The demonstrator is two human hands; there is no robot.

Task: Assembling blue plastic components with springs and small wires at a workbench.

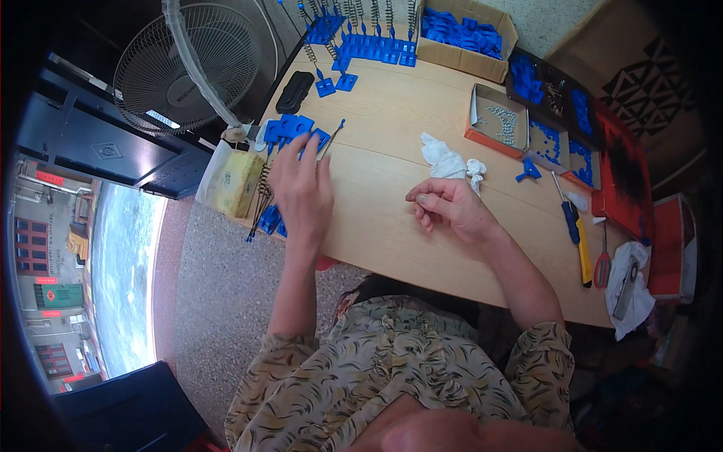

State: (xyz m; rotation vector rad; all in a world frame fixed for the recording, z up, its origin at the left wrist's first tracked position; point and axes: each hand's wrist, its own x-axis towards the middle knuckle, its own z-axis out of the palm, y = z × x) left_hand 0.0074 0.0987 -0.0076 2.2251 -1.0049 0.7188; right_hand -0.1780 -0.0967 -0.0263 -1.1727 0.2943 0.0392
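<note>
My left hand (301,184) is over the left side of the table, its fingers stretched out and apart, next to a cluster of blue plastic pieces (292,126). It partly covers some of them. A thin dark rod with a blue tip (337,132) lies just beyond its fingers. Over the middle of the table, my right hand (453,209) is closed, thumb against the fingertips. Whatever it may pinch is too small to make out. Crumpled white tissue (444,160) lies just beyond it.
Blue bases with black springs (369,49) stand in rows at the back. An open carton (471,64) holds blue parts, and a small box (493,120) holds metal bits. On the right lie a yellow-and-black cutter (582,245), a screwdriver (563,197) and red-handled scissors (602,265). A fan (188,87) stands left.
</note>
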